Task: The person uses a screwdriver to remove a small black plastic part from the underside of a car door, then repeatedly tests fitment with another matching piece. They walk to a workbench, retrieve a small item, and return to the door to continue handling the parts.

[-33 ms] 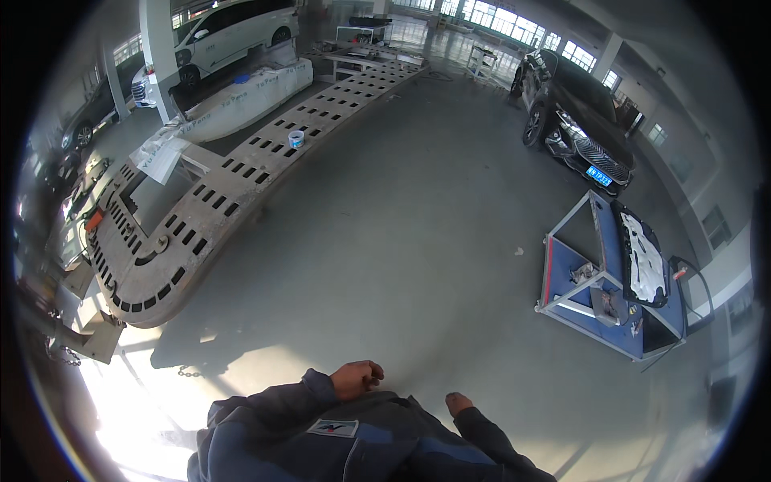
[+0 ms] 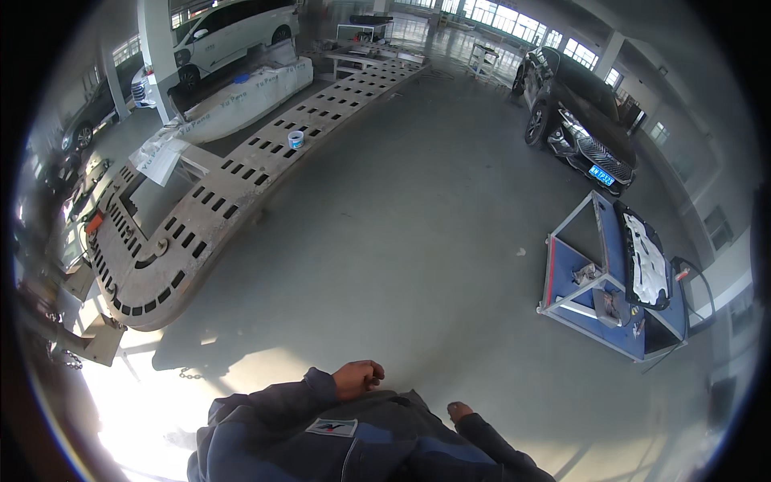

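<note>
My left hand (image 2: 358, 380) is held in front of my dark jacket, at the lower middle of the head view. Its fingers are curled loosely inward, and no object shows in them. To its right, my right hand (image 2: 459, 411) hangs close to my body, just past the sleeve cuff. Only a small part of it shows, its fingers are mostly hidden, and I see nothing held. Neither hand touches any equipment. Grey floor (image 2: 401, 265) spreads out ahead of both hands.
On the left runs a long slotted metal frame bench (image 2: 265, 165) bearing a small tub (image 2: 296, 140). A wheeled blue-shelved cart (image 2: 567, 265) with a black panel (image 2: 645, 255) stands right. Beyond are a black car (image 2: 590, 120) and a white van (image 2: 233, 34).
The view has shifted very slightly. My right hand sits a little lower in the picture; my left hand looks almost the same.
</note>
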Demonstrator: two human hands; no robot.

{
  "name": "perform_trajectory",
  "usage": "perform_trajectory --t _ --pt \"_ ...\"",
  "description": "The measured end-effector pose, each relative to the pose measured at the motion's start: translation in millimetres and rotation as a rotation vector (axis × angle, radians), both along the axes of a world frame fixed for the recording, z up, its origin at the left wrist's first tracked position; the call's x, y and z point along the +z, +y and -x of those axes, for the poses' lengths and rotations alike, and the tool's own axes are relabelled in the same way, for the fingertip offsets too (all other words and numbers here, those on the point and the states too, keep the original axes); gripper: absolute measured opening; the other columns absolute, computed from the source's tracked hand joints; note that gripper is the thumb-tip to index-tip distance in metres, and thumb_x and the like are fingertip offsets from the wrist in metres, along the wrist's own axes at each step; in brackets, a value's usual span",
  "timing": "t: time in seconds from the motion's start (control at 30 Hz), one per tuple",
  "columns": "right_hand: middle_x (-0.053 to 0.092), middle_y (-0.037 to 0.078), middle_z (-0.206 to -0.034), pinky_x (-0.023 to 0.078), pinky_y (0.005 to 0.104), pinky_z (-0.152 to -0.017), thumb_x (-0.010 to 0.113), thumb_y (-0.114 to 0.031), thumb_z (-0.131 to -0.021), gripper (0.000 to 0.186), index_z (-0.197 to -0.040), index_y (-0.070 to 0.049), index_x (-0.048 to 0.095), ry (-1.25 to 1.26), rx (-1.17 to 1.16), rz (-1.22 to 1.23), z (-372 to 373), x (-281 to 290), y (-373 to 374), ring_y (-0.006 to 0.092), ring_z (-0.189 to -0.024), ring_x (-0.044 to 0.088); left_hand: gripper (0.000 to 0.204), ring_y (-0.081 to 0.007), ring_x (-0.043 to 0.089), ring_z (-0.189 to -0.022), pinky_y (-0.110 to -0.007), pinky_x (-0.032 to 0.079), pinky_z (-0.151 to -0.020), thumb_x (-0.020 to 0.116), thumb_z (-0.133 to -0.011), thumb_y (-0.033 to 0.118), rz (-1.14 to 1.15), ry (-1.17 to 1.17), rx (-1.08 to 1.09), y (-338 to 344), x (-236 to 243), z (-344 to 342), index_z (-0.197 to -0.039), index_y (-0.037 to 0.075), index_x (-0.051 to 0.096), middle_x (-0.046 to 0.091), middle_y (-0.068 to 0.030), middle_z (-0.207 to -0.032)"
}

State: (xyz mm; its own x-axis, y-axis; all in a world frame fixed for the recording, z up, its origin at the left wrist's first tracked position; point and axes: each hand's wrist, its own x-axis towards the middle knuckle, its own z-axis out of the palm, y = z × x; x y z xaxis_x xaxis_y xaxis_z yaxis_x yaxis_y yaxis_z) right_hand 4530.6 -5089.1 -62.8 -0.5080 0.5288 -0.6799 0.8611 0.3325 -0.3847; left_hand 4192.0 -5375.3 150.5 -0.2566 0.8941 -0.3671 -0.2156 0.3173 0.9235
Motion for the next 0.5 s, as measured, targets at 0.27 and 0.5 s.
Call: perform_trajectory --t 0.27,0.5 --pt "0.072 0.021 -0.089 0.053 0.0482 -0.076 0.056 -0.029 -0.087 0.029 -0.085 -0.005 0.072 -0.196 -0.112 0.387 79.8 -79.2 154.0 0.0398 -0.087 0.069 0.024 -0.0132 0.059 -0.093 -0.028 0.051 -0.080 0.049 -0.090 0.002 0.042 -0.324 0.042 189.0 -12.4 190.9 -0.111 0.000 0.059 0.058 -0.0093 -0.113" --pt "0.072 0.022 -0.091 0.054 0.0487 -0.076 0.060 -0.028 -0.085 0.029 -0.089 -0.003 0.073 -0.124 0.212 0.280 276.1 -108.3 393.9 0.0401 -0.088 0.070 0.028 -0.0167 0.060 -0.105 -0.029 0.051 -0.093 0.048 -0.089 0.003 0.076 -0.404 0.125 375.9 3.4 347.9 -0.115 0.001 0.059 0.060 -0.0080 -0.115"
